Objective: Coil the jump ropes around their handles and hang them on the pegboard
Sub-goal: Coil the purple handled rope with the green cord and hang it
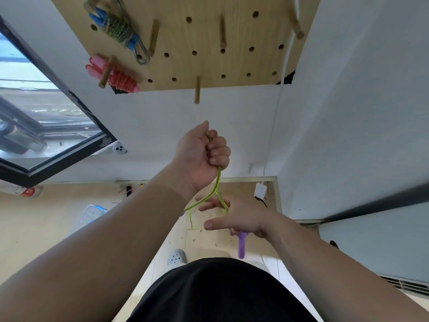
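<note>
Below the pegboard (209, 66), a person's left hand (202, 154) clenches the green jump rope (218, 180) in a fist, while the right hand (239, 217), farther below, holds the rope's purple handle (241, 245), forefingers spread.

left grip (202, 154) raised, fisted round rope (218, 180) | right grip (234, 217) lower, thumb out, clasping handle (241, 245)

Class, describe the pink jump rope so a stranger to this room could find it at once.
Find the wooden pegboard on the white wall and go to its lower left corner. The coiled rope on the peg there is pink all over, unlike the blue-handled, green bundle above it.
</note>
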The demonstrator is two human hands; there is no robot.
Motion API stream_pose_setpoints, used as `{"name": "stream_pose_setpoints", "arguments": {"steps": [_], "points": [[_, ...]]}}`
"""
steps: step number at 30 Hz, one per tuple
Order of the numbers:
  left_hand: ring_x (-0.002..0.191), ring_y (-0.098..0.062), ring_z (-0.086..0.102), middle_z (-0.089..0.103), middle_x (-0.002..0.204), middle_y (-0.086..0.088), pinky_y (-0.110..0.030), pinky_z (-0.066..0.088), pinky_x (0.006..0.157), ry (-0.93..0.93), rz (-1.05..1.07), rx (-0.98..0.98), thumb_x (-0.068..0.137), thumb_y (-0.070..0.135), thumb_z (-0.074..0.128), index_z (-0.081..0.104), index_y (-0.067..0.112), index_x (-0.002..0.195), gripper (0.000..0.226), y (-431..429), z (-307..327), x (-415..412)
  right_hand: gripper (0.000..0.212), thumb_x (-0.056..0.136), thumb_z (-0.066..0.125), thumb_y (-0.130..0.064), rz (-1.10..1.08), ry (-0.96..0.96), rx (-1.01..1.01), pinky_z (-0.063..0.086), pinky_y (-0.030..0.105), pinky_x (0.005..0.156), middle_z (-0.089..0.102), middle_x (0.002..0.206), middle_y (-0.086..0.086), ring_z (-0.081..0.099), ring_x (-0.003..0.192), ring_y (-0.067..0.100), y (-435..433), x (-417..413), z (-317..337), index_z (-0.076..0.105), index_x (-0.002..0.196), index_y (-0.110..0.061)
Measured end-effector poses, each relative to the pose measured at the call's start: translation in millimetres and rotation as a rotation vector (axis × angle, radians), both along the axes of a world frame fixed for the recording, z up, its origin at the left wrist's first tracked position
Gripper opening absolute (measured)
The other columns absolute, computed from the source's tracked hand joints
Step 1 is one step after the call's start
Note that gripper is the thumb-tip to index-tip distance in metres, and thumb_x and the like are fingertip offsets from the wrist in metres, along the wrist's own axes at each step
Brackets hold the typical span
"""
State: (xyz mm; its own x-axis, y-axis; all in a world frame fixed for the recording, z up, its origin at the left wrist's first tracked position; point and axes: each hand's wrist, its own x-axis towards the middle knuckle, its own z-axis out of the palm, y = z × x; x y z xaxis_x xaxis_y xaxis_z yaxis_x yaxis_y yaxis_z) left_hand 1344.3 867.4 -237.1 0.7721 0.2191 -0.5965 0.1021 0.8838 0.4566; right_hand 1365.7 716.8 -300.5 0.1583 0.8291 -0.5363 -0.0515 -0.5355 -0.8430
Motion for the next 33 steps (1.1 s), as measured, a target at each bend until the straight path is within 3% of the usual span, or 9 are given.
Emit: {"name": "stream_pose_setpoints", "arguments": {"steps": [5, 9, 13, 16, 20, 22, 26, 29, 33], "points": [[0.044, -0.013, 0.027, 0.029, 0.059, 0.001, -0.019, 0.03, 0.036, -0.068, 0.197, -0.121, 0.106, 0.035, 0.04, 0.038, 0.014, 0.07, 0.042, 10.2, 14.5, -2.9, 0.028, 0.092, 0.073, -0.03, -0.081, -0.085, 0.048, 0.044, 0.017, 0.049, 0.057, 0.059, -0.04, 0.045, 0.05, 0.003, 7.7, -8.1, 10.0, 0.066, 0.118, -0.038], [0.045, -0.014, 0.03, 0.03, 0.06, 0.001, -0.019, 0.034, 0.039, -0.089, 0.308, -0.115, 0.107, 0.035, 0.041, 0.037, 0.015, 0.074, 0.038, 20.3, 18.5, -9.2, 0.026, 0.088, 0.074, -0.042, -0.124, -0.12, 0.086, 0.048, 0.028, 0.06, 0.071, 0.101, -0.024, 0.06, 0.065, 0.005, 17.1, -11.6, 10.6, 0.066, 0.112, -0.045], [0.049, -0.015, 0.035, 0.034, 0.061, -0.001, -0.023, 0.043, 0.046, -0.093, 0.356, -0.043, 0.107, 0.032, 0.041, 0.038, 0.016, 0.076, 0.036, 28.0, 22.7, -12.8, 0.017, 0.1, 0.061, -0.031, -0.207, -0.041, 0.143, 0.047, 0.029, 0.052, 0.069, 0.079, 0.01, 0.052, 0.061, 0.019, 19.4, -14.1, 13.3, 0.073, 0.099, -0.019], [0.075, -0.027, 0.063, 0.061, 0.08, -0.013, -0.042, 0.055, 0.077, 0.087, 0.136, 0.367, 0.103, 0.04, 0.049, 0.049, 0.012, 0.088, 0.032, 30.6, 19.4, -22.4, 0.029, 0.106, 0.05, -0.024, -0.386, 0.011, 0.175, 0.041, 0.024, 0.044, 0.076, 0.082, 0.005, 0.045, 0.047, 0.013, 23.5, -11.6, 17.8, 0.068, 0.096, -0.004], [0.102, -0.025, 0.066, 0.072, 0.114, -0.012, -0.045, 0.048, 0.102, 0.273, -0.268, 0.673, 0.081, 0.073, 0.058, 0.064, 0.01, 0.118, 0.074, 8.9, -2.3, -50.0, 0.032, 0.105, 0.051, -0.027, -0.621, 0.127, 0.205, 0.03, 0.032, 0.051, 0.071, 0.079, 0.018, 0.037, 0.042, 0.016, 29.6, -1.4, 26.7, 0.063, 0.094, 0.0], [0.093, -0.023, 0.065, 0.072, 0.102, -0.011, -0.044, 0.047, 0.098, 0.227, -0.451, 0.755, 0.083, 0.072, 0.053, 0.069, 0.014, 0.107, 0.065, -10.1, -10.7, -62.7, 0.032, 0.105, 0.052, -0.028, -0.708, 0.201, 0.221, 0.032, 0.033, 0.052, 0.06, 0.064, 0.016, 0.037, 0.043, 0.019, 33.1, 4.7, 32.3, 0.062, 0.087, -0.005], [0.083, -0.011, 0.067, 0.073, 0.085, 0.005, -0.039, 0.058, 0.083, 0.139, -0.527, 0.964, 0.099, 0.031, 0.064, 0.061, 0.011, 0.106, 0.021, -25.4, -21.1, -81.6, 0.029, 0.106, 0.051, -0.028, -0.838, 0.415, 0.241, 0.05, 0.033, 0.058, 0.072, 0.084, 0.015, 0.045, 0.06, 0.027, 40.8, 9.7, 40.2, 0.063, 0.091, -0.006], [0.083, 0.006, 0.065, 0.069, 0.1, 0.018, -0.018, 0.052, 0.07, 0.156, -0.542, 1.009, 0.084, 0.012, 0.079, 0.053, 0.027, 0.115, 0.043, -22.0, -26.7, -89.8, 0.029, 0.106, 0.049, -0.025, -0.95, 0.582, 0.28, 0.035, 0.022, 0.04, 0.068, 0.085, 0.014, 0.031, 0.042, 0.012, 46.1, 8.4, 37.1, 0.062, 0.09, -0.005], [0.061, 0.013, 0.057, 0.058, 0.097, 0.022, -0.018, 0.048, 0.056, 0.233, -0.55, 1.166, 0.085, 0.003, 0.066, 0.048, 0.028, 0.107, 0.038, -11.9, -33.5, -99.4, 0.028, 0.106, 0.05, -0.025, -0.991, 0.652, 0.3, 0.038, 0.024, 0.043, 0.067, 0.088, 0.012, 0.034, 0.044, 0.01, 60.9, -1.3, 34.1, 0.063, 0.095, -0.003]]}}
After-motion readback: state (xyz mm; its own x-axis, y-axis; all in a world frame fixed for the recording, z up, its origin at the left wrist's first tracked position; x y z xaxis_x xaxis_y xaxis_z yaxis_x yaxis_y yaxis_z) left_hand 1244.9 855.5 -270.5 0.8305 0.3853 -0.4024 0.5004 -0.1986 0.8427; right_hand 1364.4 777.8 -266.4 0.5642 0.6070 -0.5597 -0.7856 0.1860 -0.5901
